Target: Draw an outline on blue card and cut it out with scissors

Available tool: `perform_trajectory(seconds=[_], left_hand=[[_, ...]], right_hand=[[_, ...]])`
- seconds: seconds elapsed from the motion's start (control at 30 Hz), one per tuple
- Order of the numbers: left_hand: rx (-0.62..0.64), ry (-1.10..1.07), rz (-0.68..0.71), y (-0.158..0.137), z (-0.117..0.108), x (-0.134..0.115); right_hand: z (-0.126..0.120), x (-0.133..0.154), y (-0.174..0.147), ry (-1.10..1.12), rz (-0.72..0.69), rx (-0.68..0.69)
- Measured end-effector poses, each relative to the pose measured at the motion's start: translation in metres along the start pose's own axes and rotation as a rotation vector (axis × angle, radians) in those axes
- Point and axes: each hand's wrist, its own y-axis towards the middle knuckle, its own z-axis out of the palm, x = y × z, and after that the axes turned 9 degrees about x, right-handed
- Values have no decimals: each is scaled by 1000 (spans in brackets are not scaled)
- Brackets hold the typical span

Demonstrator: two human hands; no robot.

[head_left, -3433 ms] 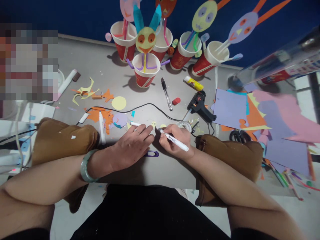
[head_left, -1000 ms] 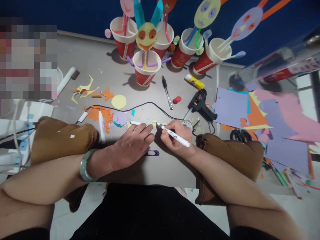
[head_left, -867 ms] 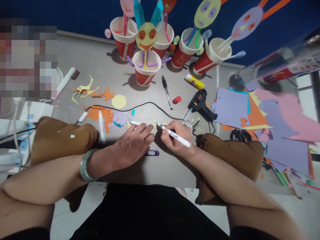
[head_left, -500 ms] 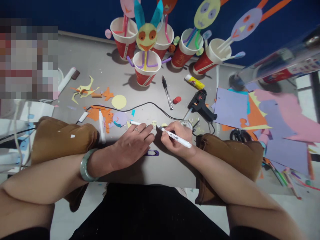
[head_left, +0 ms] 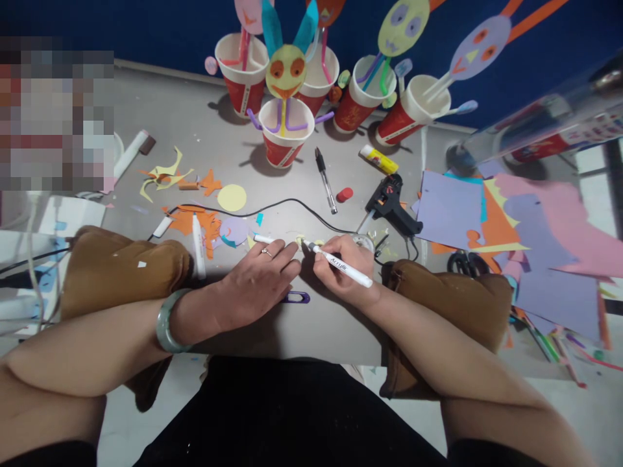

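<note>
Your right hand point(head_left: 341, 282), in the head view, grips a white acrylic marker point(head_left: 350, 270) between thumb and fingers, tip directed at a small yellow paper piece point(head_left: 300, 240) between both hands; tip contact cannot be confirmed. Your left hand point(head_left: 256, 280) rests palm down, fingers bent, beside that piece; whether it pinches anything cannot be told. Beyond your right hand lies a black glue gun point(head_left: 389, 201), near a clear-barrelled ballpoint pen point(head_left: 327, 185).
</note>
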Motion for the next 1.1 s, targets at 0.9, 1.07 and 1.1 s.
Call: perform_trajectory(seconds=[0.9, 1.07, 1.1], left_hand=[[4, 0, -5, 0, 1, 0], [12, 1, -6, 0, -1, 0], [15, 1, -10, 0, -1, 0]], right_hand=[[1, 1, 0, -18, 29, -10], [1, 1, 1, -18, 12, 7], [1, 1, 1, -17, 6, 13]])
